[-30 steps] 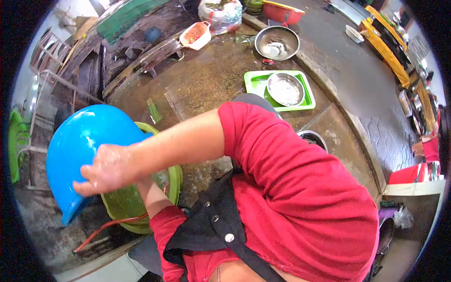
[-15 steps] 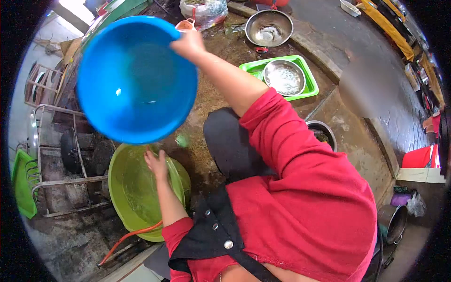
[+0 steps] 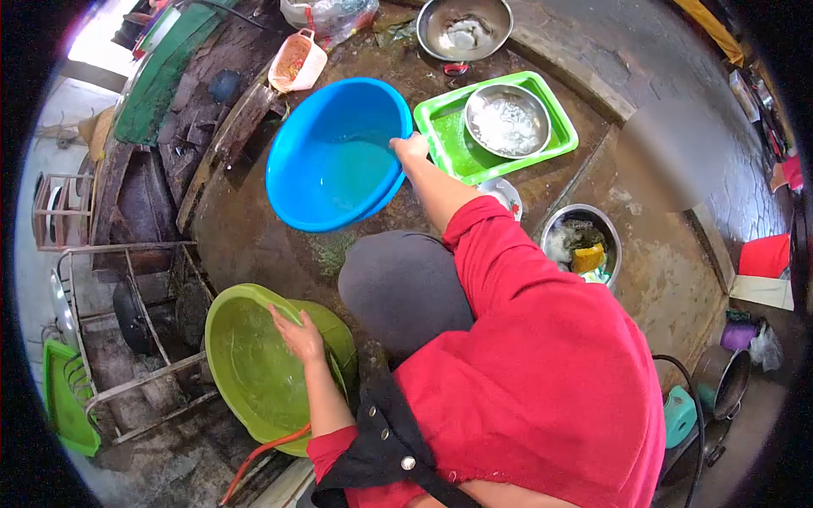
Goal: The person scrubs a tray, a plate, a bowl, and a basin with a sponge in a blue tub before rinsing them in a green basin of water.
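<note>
A large blue basin [image 3: 339, 161] hangs tilted over the wet floor, its inside facing me. My right hand [image 3: 412, 151] is closed on its right rim. A yellow-green tub [image 3: 230, 339] with water in it stands at the lower left, an orange hose [image 3: 269, 449] running over its near rim. Above the tub's right side, my left hand [image 3: 298, 334] is open with fingers stretched out, holding nothing. Just right of the basin, a green tray [image 3: 440, 140] bears a steel bowl [image 3: 508, 123].
A steel bowl with a yellow sponge [image 3: 588, 258] stands at the right, near a small white bowl [image 3: 501, 196]. At the back are a pink strainer basket [image 3: 298, 61] and a wide metal pan [image 3: 464, 30]. A metal rack [image 3: 135, 247] stands left of the tub.
My right hand has swung the blue basin rightward and lower, away from above the tub. My left hand stays over the tub. The view has shifted, showing more of the bowls at right.
</note>
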A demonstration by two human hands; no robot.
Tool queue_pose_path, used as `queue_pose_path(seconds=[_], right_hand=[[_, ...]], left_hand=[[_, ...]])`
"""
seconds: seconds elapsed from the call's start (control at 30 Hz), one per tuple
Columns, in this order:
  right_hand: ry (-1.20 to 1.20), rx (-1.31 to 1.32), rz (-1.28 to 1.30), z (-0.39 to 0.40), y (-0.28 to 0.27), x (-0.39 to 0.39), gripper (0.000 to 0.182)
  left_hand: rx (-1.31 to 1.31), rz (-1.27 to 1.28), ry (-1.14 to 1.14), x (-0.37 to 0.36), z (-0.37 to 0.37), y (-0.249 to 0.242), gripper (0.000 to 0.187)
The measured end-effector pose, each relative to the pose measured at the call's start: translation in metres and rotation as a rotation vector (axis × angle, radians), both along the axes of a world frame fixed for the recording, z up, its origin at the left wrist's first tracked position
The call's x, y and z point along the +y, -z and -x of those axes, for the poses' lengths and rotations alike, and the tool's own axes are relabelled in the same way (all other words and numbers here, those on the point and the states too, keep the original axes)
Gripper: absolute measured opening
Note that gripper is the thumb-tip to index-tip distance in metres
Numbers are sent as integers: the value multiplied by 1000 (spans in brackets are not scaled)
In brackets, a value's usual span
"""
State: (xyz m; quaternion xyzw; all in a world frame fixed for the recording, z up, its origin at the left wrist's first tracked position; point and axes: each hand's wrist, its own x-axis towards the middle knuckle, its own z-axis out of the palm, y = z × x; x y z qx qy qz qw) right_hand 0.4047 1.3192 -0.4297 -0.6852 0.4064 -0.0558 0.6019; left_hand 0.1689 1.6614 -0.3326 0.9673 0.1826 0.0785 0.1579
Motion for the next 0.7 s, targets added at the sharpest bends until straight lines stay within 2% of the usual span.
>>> queue_pose_path(seconds=[0.1, 0.17, 0.2, 0.23, 0.27, 0.3, 0.33, 0.37, 0.4, 0.43, 0.47, 0.5, 0.53, 0.6, 0.67, 0.7], right_hand=[[-134, -172, -239, 18, 18, -6, 55], [-182, -29, 225, 23, 41, -30, 57], [-153, 84, 255, 25, 64, -55, 52], [30, 179, 665, 36, 89, -75, 42], [4, 438, 645, 38, 121, -112, 35], [-5, 770, 1020, 55, 135, -130, 34], [264, 649, 920, 91, 99, -133, 37], [302, 683, 630, 113, 81, -145, 40], [318, 698, 517, 128, 75, -151, 50], [78, 603, 344, 151, 71, -164, 62], [-127, 559, 375, 163, 118, -177, 68], [-192, 530, 313, 172, 152, -184, 68], [-293, 523, 458, 182, 160, -183, 65], [-366, 547, 222, 193, 111, -165, 47], [-457, 542, 338, 196, 168, -173, 43], [-460, 315, 31, 201, 177, -169, 40]], left_hand=[[-29, 36, 26, -4, 0, -3, 69], [-19, 37, 20, -4, -1, -3, 69], [-21, 46, 19, -4, -1, -3, 69], [-16, 41, 8, -4, -1, -3, 69], [-31, 35, 30, -3, -1, -3, 70], [-47, 31, 51, -3, -1, -2, 70], [-44, 30, 38, -4, -1, -2, 70], [-41, 35, 37, -4, -2, -4, 70], [-40, 42, 31, -5, -2, -4, 70], [-45, 42, 2, -5, -1, -2, 70], [-56, 66, 14, -3, -1, 0, 70], [-71, 85, 25, 0, -2, 2, 69], [-103, 67, 50, 2, -2, 2, 68], [-114, 74, 19, 2, -1, 1, 67], [-128, 89, -7, 1, -2, 0, 67], [-137, 120, 7, 1, -1, 0, 64]])
